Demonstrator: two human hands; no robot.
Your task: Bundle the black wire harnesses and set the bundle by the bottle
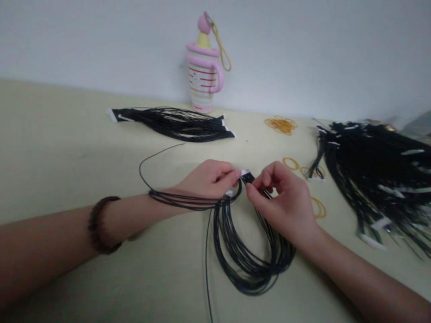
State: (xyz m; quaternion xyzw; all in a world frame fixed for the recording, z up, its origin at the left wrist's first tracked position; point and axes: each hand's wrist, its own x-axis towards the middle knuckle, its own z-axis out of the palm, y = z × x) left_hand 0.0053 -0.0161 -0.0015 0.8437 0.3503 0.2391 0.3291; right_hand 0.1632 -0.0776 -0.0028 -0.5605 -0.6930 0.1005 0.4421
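A looped bundle of thin black wires (251, 282) lies on the table in front of me. A white connector (246, 172) shows at its upper end, and a second white end piece (229, 193) peeks out below my left fingers. My left hand (208, 180) is closed in a pinch on wires beside the upper connector; several strands run back across its wrist, one curling up behind. My right hand (284, 197) pinches with thumb and index finger at the wires just right of that connector. Its fingertips hide exactly what they grip.
Behind lies a straight bundle of black wires (182, 128) with white ends. A pink-and-white cup (202, 80) stands against the wall. A pile of yellow rubber bands (281, 125) and several loose ones (290, 163) lie right of centre. A large heap of black wires (377, 166) covers the right side.
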